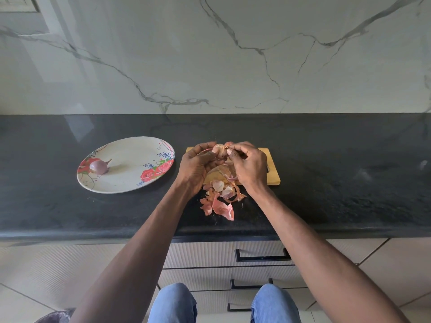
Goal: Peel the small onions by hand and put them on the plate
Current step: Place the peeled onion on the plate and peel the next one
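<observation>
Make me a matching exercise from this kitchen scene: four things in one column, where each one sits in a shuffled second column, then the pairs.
Things:
1. peeled onion
2. onion being peeled
3. loose skins
4. cutting board

Places:
A. heaped on the counter at the near edge of the board
B. flat on the dark counter, under the hands
C. on the floral plate
D. held between the left hand and the right hand

Pairs: 1-C, 2-D, 3-A, 4-B
</observation>
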